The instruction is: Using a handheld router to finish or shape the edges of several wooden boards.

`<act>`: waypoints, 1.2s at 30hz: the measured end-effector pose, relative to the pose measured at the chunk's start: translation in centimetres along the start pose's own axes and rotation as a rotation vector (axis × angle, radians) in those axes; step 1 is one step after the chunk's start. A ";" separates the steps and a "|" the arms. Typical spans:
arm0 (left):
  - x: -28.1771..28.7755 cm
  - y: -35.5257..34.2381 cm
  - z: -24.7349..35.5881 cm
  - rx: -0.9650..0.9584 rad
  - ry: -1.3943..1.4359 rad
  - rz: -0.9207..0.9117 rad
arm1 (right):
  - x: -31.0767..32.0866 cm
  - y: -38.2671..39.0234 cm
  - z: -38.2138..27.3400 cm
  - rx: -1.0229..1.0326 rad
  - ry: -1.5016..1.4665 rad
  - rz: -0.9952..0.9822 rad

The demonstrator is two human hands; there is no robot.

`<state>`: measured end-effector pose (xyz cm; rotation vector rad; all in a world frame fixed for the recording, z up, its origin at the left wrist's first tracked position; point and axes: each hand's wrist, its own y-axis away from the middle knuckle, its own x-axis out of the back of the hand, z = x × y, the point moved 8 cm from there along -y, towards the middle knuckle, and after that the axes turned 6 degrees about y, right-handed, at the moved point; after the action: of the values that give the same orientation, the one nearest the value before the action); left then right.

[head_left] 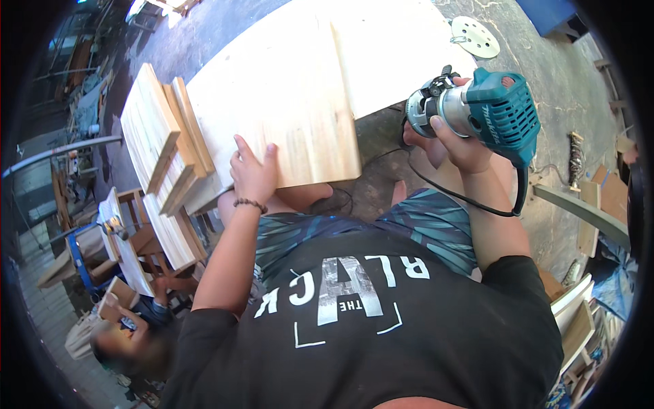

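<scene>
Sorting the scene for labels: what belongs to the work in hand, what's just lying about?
Likely in the work:
teal power tool with black cord, in the right grip
wooden panel, left grip at its near-left corner
pale worktop under the panel

Likely just lying about:
perforated cream disc, beyond the tool
blue box-like thing, top right
wooden boards at left, untouched, possibly related

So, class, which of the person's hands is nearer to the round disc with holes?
Right. The right hand grips the power tool, on the near side of the disc. The left hand is farther off, to the left, at the wooden board.
</scene>
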<state>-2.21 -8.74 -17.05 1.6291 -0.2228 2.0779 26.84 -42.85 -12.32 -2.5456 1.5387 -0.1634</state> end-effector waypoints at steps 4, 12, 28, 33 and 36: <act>0.9 8.2 5.8 -0.515 -0.188 0.085 | -0.9 0.7 -0.8 0.147 0.044 -0.012; -4.1 6.6 17.6 -0.966 -0.220 -0.161 | -2.4 0.9 -4.4 0.328 0.151 -0.181; 1.7 -7.3 8.7 -0.813 -0.248 -0.170 | -13.9 -3.0 -2.9 0.407 0.235 -0.673; 1.9 -7.7 8.0 -0.796 -0.183 -0.069 | -16.4 -2.5 -2.3 0.431 0.330 -0.747; 2.2 -7.2 8.0 -0.841 -0.163 -0.004 | -16.8 -2.1 -1.7 0.314 0.233 -0.719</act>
<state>7.70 -5.19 -14.01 1.2401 -0.9906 1.5043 20.55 -27.15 -10.43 -2.7438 0.5109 -0.7376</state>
